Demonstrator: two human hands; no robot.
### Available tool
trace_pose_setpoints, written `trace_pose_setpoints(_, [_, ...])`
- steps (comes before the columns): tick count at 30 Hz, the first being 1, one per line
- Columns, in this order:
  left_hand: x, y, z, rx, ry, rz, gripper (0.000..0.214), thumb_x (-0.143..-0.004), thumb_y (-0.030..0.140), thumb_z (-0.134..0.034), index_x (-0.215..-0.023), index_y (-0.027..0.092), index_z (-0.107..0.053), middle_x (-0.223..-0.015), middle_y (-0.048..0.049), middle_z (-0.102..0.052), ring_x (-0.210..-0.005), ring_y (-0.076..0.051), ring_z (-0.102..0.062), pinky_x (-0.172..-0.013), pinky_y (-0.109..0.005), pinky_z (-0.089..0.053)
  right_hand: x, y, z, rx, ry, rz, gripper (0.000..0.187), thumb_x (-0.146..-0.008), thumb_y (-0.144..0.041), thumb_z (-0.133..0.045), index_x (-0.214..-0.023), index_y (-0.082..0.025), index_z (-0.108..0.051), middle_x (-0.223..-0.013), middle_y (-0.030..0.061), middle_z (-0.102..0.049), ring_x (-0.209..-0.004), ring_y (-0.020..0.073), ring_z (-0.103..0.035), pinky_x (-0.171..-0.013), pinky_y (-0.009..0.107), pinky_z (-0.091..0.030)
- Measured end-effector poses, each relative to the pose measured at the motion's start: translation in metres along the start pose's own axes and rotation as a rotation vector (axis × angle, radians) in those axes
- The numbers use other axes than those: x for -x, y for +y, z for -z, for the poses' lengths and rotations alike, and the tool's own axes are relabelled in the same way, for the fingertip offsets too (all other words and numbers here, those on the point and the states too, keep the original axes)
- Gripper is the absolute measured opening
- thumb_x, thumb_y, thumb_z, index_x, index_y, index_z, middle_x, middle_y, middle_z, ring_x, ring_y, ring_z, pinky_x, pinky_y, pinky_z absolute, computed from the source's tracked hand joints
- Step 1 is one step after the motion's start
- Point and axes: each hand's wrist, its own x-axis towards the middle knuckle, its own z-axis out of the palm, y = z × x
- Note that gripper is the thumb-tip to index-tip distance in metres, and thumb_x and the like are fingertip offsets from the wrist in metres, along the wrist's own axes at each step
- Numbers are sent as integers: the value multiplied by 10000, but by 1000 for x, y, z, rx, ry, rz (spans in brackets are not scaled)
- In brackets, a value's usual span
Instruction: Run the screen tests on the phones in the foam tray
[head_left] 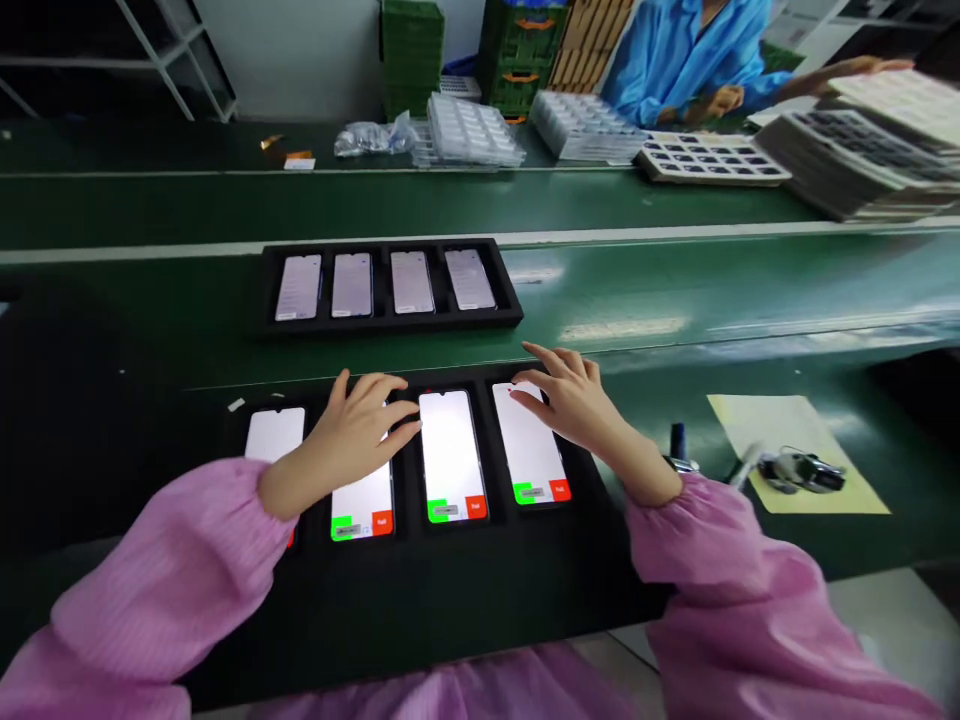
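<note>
Both my hands are spread with fingers loosely bent, holding nothing. The left hand [364,430] is over the second phone [361,505], its thumb side near the third phone [450,450]; the right hand [570,400] is over the upper end of the fourth phone [536,450]. I cannot tell whether any fingertip touches glass. All four lit phones, including the leftmost phone [274,432], lie face up in the near tray [496,460], apparently recessed to keep them apart and steady without a grip. To the right on the desk [637,390], a yellow sheet [765,425] bears a cabled item, perhaps as a mat. Beyond, the far tray [382,324] seats four dimmer phones similarly. Farther off, clear plastic trays [472,130] are stacked, presumably to save space.
</note>
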Motion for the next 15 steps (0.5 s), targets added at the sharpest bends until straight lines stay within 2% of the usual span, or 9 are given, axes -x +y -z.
trace_pose_setpoints(2, [-25,12,-9,7,-11,32,354,-1078,407,-494,-1183,230,-782,-1462,-148,-649,-1437,-374,-540,-1233,-836,-290,0,1,-2,-24,-28,6,276,-1042,-464,-618,-1090,-245,-779,-1602,134,-554,-1403,433,-497,-1022,652,-484])
trace_pose_setpoints(4, [-38,18,-15,7,-20,68,368,-1079,374,-469,-1115,190,-787,-1469,-178,-636,-1461,-396,-507,-1226,-864,-258,0,4,-2,-55,-52,25,237,-1009,-470,-681,-1069,-260,-774,-1576,110,-585,-1404,425,-505,-1013,638,-500])
trace_pose_setpoints(8, [-41,17,-18,14,-44,98,346,-1067,341,-472,-1019,190,-780,-1419,-155,-665,-1451,-395,-512,-1222,-859,-280,-1,10,-1,-114,-36,66,126,-992,-387,-725,-1004,-282,-794,-1589,75,-575,-1424,423,-494,-1068,668,-449])
trace_pose_setpoints(11, [-37,18,-15,-32,16,63,341,-1071,363,-489,-956,200,-766,-1358,-132,-698,-1408,-398,-556,-1212,-849,-311,6,9,5,-170,1,109,188,-1047,-296,-636,-931,-260,-780,-1522,87,-631,-1391,398,-527,-1073,645,-442])
trace_pose_setpoints(13, [-32,29,-12,-80,84,7,319,-1079,394,-506,-1032,204,-759,-1393,-130,-686,-1406,-402,-562,-1230,-839,-281,22,3,19,-218,4,166,230,-1074,-267,-577,-926,-253,-752,-1399,99,-702,-1302,359,-589,-1047,600,-467])
trace_pose_setpoints(15, [-23,51,-9,-71,126,-85,334,-1088,438,-514,-1217,205,-715,-1436,-137,-665,-1399,-387,-568,-1255,-798,-266,51,-7,39,-274,-17,225,244,-1089,-228,-518,-947,-252,-716,-1215,93,-750,-1105,279,-659,-970,510,-514])
